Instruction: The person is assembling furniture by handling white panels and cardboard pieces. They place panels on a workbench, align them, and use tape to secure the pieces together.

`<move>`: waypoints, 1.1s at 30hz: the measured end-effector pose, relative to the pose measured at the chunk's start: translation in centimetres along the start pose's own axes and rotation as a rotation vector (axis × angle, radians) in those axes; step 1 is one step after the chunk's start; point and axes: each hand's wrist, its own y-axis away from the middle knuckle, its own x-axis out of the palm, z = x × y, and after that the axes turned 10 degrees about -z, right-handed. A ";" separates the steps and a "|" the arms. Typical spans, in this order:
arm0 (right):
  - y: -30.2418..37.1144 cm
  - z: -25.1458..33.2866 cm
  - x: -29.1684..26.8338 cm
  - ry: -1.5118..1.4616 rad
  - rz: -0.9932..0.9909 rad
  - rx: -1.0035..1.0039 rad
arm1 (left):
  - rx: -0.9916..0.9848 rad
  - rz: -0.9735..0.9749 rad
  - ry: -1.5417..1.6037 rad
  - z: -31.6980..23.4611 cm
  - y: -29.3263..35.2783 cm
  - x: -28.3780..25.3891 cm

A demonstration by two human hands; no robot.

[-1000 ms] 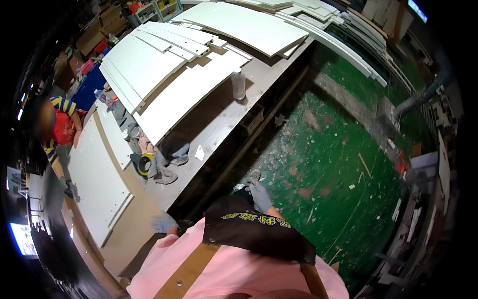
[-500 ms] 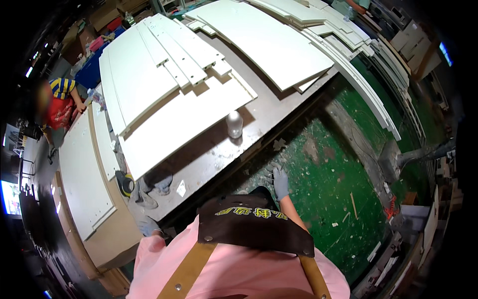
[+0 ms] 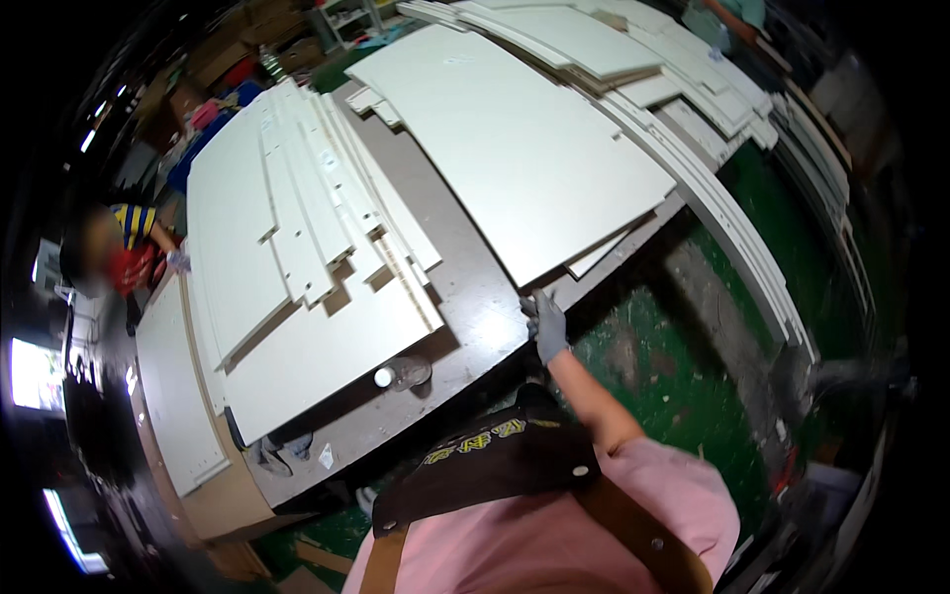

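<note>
My right hand (image 3: 547,327), in a grey glove, reaches to the table's near edge with its fingers apart. Its fingertips are at the near corner of a large white panel (image 3: 515,148), which lies flat on the grey table (image 3: 475,307); whether they press on the panel, I cannot tell. Only a small grey patch of my left hand (image 3: 366,500) shows beside the apron, its fingers hidden. To the left of my right hand, a clear bottle with a white cap (image 3: 408,373) stands by a stack of white boards (image 3: 287,208).
Grey gloves (image 3: 272,457) lie at the table's near left corner. A person in a striped top (image 3: 137,226) is beside a white panel (image 3: 170,396) at left. Long white strips (image 3: 722,213) extend past the table at right. Another person's arm (image 3: 730,18) shows at far right.
My right hand has risen from over the green floor to the panel's near corner. My left hand has dropped back beside the apron. The view has shifted and turned.
</note>
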 end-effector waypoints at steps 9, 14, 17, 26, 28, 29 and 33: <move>-6.1 3.9 1.6 0.124 0.070 0.199 | -0.212 0.669 0.200 -20.9 7.0 15.8; -6.0 3.5 1.0 0.159 0.122 0.228 | 0.201 0.967 0.041 -28.8 8.3 23.4; -6.3 3.5 -0.4 0.071 0.078 0.186 | 0.388 1.097 -0.032 -32.0 8.7 25.8; -2.5 5.1 -9.5 0.140 0.120 0.195 | 0.280 1.054 -0.045 -34.1 9.0 24.1; -1.2 5.3 -10.9 0.131 0.133 0.170 | 0.377 1.029 -0.108 -33.9 8.9 24.1; -0.5 5.4 -11.7 0.128 0.128 0.150 | 0.365 1.040 -0.093 -33.7 8.8 24.1; 0.1 5.5 -13.5 0.236 0.090 0.152 | 0.336 1.013 -0.078 -33.6 8.3 24.3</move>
